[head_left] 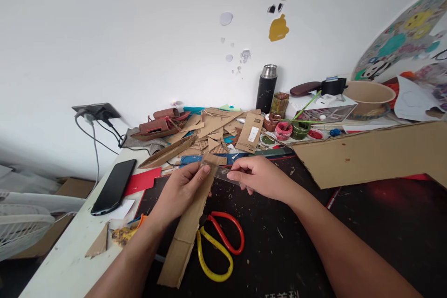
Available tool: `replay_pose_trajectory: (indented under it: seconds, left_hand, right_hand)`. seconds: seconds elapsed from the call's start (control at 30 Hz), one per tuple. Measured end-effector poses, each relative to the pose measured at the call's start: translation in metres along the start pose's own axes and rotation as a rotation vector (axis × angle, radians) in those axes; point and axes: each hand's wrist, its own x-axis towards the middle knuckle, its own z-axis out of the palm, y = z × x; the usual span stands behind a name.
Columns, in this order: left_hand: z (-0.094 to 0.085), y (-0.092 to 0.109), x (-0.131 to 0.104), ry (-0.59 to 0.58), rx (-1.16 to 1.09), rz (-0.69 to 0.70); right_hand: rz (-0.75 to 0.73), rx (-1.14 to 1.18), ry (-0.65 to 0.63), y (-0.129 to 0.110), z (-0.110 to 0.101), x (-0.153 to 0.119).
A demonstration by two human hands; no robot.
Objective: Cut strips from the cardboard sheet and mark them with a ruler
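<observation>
My left hand grips a long cardboard strip near its upper end, with the thumb on top. The strip slants down toward the near edge. Between the hands stretches a piece of clear tape, and my right hand pinches its right end. The tape's left end lies by my left thumb at the strip. Scissors with one red and one yellow handle rest on the dark mat right of the strip; their blades are hidden under it.
Cardboard scraps pile up at the back, beside a boat model. Paint jars and a black flask stand behind. A phone lies left. A large cardboard sheet lies right.
</observation>
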Motion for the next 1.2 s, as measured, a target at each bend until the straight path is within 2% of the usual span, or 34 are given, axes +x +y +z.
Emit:
replay_pose_trajectory:
  seconds: [0.43,0.63,0.93,1.2]
  left_hand:
    - [-0.0007,-0.0015,-0.0004,0.093,0.186,0.081]
    - [-0.0007,0.0014,-0.0018,0.029,0.091,0.011]
    - [0.0009,0.001,-0.0009,0.029,-0.015,-0.03]
    - [0.001,0.0035,-0.0006,0.028,-0.009,-0.03]
  right_hand:
    - [0.008,-0.008,-0.012,-0.0021,-0.0015,-0.0008]
    - [-0.003,-0.029,-0.017,-0.003,-0.0015,-0.0012]
    - [-0.014,-0.028,-0.018,-0.0044,-0.0005,-0.0014]
    - [0.002,0.023,-0.008,-0.0037,0.0016,-0.0005]
